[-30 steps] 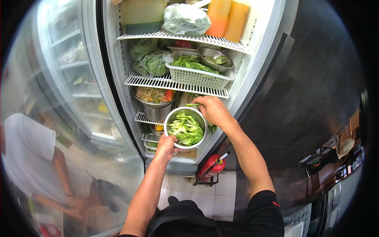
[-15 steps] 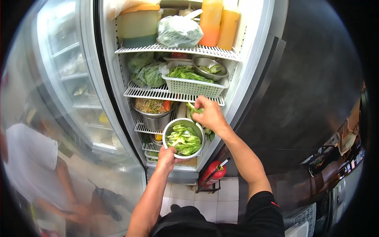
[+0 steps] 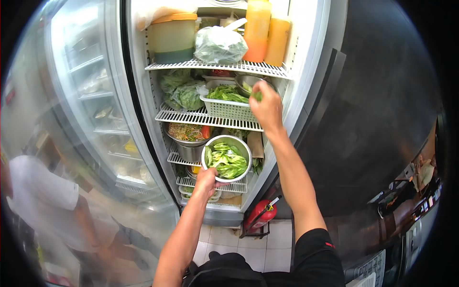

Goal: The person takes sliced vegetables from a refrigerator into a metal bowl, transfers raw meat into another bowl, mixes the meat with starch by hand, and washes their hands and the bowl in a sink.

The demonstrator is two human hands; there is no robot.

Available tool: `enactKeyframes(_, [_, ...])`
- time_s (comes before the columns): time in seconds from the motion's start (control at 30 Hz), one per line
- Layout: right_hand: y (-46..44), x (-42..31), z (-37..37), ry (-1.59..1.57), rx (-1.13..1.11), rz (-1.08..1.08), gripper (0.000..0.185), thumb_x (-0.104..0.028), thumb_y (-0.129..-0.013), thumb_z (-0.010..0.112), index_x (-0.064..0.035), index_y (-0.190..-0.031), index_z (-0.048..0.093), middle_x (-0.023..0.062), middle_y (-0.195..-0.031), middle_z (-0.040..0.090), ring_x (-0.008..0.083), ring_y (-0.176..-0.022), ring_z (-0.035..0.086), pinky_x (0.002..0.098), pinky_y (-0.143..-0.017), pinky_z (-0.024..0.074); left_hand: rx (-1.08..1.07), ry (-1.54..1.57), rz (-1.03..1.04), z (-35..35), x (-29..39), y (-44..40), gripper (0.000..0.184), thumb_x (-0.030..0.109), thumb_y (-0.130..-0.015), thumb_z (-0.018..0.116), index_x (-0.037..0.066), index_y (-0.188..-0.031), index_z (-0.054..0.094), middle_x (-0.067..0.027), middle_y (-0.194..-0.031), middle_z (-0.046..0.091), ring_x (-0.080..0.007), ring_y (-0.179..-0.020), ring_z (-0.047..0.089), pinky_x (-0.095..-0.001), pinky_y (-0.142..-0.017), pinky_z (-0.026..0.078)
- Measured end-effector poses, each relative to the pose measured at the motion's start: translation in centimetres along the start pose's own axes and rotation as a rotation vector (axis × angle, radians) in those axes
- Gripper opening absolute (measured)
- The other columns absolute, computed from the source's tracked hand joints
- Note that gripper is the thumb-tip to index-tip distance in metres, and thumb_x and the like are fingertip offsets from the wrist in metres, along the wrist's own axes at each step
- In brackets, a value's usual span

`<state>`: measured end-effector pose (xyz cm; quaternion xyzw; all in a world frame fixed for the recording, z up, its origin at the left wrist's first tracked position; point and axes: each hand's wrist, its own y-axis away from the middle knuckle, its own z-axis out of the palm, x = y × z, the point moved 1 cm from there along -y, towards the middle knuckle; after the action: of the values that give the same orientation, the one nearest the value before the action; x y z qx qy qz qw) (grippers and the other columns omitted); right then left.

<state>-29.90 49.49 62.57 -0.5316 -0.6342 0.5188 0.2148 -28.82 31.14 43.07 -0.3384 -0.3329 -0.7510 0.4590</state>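
My left hand (image 3: 207, 182) is closed on the near rim of a round metal bowl (image 3: 248, 152), held in front of the lower shelves. Cut leafy greens (image 3: 226, 160) lie inside it. My right hand (image 3: 267, 107) is raised at the middle shelf, its fingers pinched on a small piece of green vegetable (image 3: 257, 94), slightly blurred. Just behind these fingers, a second metal bowl (image 3: 244, 82) rests on a pale perforated basket (image 3: 229, 108) of greens; my hand partly covers both.
Wire shelves (image 3: 179, 116) of the fridge hold bagged greens (image 3: 185, 94), a pot of sprouts (image 3: 190, 150), an orange-lidded tub (image 3: 171, 40) and orange bottles (image 3: 257, 31). The glass door (image 3: 91, 143) stands open at left, with a person in white (image 3: 45, 201) behind it. A fire extinguisher (image 3: 260, 214) stands below right.
My right hand has moved up from beside the held bowl to the bowl on the middle shelf, carrying green vegetable. The held bowl has shifted slightly right and up.
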Motion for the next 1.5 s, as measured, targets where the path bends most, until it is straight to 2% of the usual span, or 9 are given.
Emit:
enactKeyframes(0.23, [-1.3,2.0,1.1,0.351,0.228,-0.306,0.017,-0.01,-0.07,0.065,-0.0036,-0.084,0.057,0.0148,-0.088,0.061,0.0323,-0.082,0.057,0.0405,-0.072,0.044,-0.014,-0.16,-0.036,-0.7,-0.6,1.5,0.055,-0.006,-0.068,0.04,0.004,-0.122,0.042,-0.0151,-0.101,0.057,-0.0253,-0.075,0.063,-0.0374,-0.05,0.056])
enactKeyframes(0.43, [11.6,-3.6,5.0,-0.129,-0.562,-0.581,0.024,-0.005,-0.063,0.065,-0.0053,-0.086,0.061,0.009,-0.094,0.058,0.0269,-0.095,0.053,0.0373,-0.08,0.0448,-0.031,-0.276,-0.032,-1.6,-0.7,1.8,0.042,-0.005,-0.069,0.043,0.0,-0.111,0.048,-0.0144,-0.095,0.057,-0.0255,-0.074,0.062,-0.0411,-0.053,0.058])
enactKeyframes(0.67, [2.6,-1.1,0.3,-0.066,0.037,-0.427,0.013,0.001,-0.068,0.058,-0.002,-0.08,0.056,0.0135,-0.075,0.058,0.0308,-0.07,0.058,0.0394,-0.064,0.0485,-0.034,-0.194,-0.1,-1.7,0.1,2.9,0.044,-0.006,-0.069,0.042,-0.003,-0.113,0.045,-0.017,-0.098,0.058,-0.0282,-0.072,0.064,-0.0388,-0.053,0.057])
enactKeyframes(0.87, [1.7,-0.9,-0.7,0.189,0.171,-0.367,0.034,0.003,-0.073,0.057,0.0003,-0.107,0.058,0.0158,-0.108,0.058,0.0317,-0.101,0.054,0.0385,-0.083,0.0436,-0.062,-0.092,-0.187,-4.0,-0.5,5.2,0.044,-0.006,-0.068,0.046,-0.005,-0.112,0.046,-0.016,-0.097,0.057,-0.0275,-0.078,0.063,-0.0411,-0.063,0.058])
enactKeyframes(1.1, [25.7,-5.8,2.0,-1.289,-0.889,1.126,0.048,-0.033,-0.092,0.046,-0.0007,-0.127,0.044,0.0113,-0.127,0.048,0.0201,-0.113,0.049,0.0324,-0.097,0.0369,-0.106,-0.135,-0.171,-12.3,-2.1,12.9,0.041,-0.001,-0.063,0.053,-0.005,-0.104,0.053,-0.0132,-0.084,0.06,-0.0289,-0.071,0.062,-0.0482,-0.06,0.055])
enactKeyframes(1.2, [34.0,-7.3,3.7,-1.207,-1.175,0.957,0.056,-0.046,-0.092,0.041,-0.0003,-0.126,0.043,0.0113,-0.123,0.052,0.0232,-0.111,0.052,0.039,-0.094,0.0412,-0.012,-0.041,-0.28,-18.2,-6.6,19.2,0.044,-0.002,-0.062,0.05,-0.01,-0.106,0.051,-0.0249,-0.084,0.059,-0.0401,-0.074,0.063,-0.0612,-0.058,0.052])
enactKeyframes(1.3, [40.1,-13.2,5.5,-1.48,-1.364,1.266,0.079,-0.065,-0.086,0.027,-0.001,-0.129,0.041,0.0144,-0.129,0.047,0.0284,-0.115,0.048,0.0438,-0.097,0.039,0.106,0.098,-0.321,-23.0,-9.7,25.7,0.044,-0.005,-0.06,0.047,-0.01,-0.104,0.052,-0.0287,-0.085,0.058,-0.0457,-0.071,0.061,-0.0652,-0.057,0.049])
enactKeyframes(1.43, [49.4,-16.6,7.3,-1.205,-1.481,1.365,0.056,-0.045,-0.09,0.043,-0.0012,-0.125,0.045,0.0127,-0.12,0.054,0.0251,-0.105,0.055,0.0399,-0.089,0.0466,0.222,0.232,-0.28,-28.4,-12.8,32.7,0.038,-0.007,-0.061,0.046,-0.01,-0.098,0.053,-0.0225,-0.081,0.056,-0.0393,-0.069,0.062,-0.058,-0.056,0.052])
enactKeyframes(1.5, [49.4,-21.7,3.8,-1.203,-1.192,1.458,0.031,-0.021,-0.088,0.049,-0.0007,-0.111,0.056,0.0126,-0.105,0.062,0.0211,-0.088,0.062,0.0339,-0.072,0.0532,0.282,0.309,-0.271,-29.9,-13.0,36.7,0.036,-0.007,-0.061,0.046,-0.009,-0.096,0.053,-0.0197,-0.078,0.054,-0.0354,-0.067,0.061,-0.0524,-0.054,0.052])
